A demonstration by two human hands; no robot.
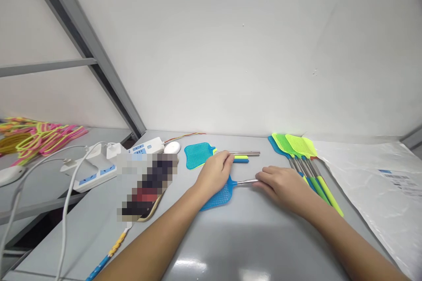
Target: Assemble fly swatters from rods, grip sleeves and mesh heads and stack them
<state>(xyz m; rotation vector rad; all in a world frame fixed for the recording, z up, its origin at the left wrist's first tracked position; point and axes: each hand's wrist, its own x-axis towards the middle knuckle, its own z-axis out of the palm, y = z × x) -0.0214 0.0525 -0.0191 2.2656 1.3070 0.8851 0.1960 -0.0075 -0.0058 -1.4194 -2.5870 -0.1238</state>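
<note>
A blue fly swatter (217, 197) with a perforated head and a thin metal rod lies low over the table in front of me. My left hand (215, 171) is closed at the upper edge of its head, covering part of it. The fingers of my right hand (280, 182) are wrapped round the rod; the swatter's far end is hidden under that hand. Just beyond my left hand lie more fly swatters (198, 155), teal with a yellow-green edge beneath, their metal rods and short coloured handles partly covered by my fingers.
At right, several blue, green and yellow swatters (301, 145) lie fanned beside a white plastic bag (372, 180). Leftward are a pixelated phone (151, 189) on a cable, a white round object (172, 147), power strips (95, 178) and pink-yellow cords (49, 136). A wall (244, 52) stands behind.
</note>
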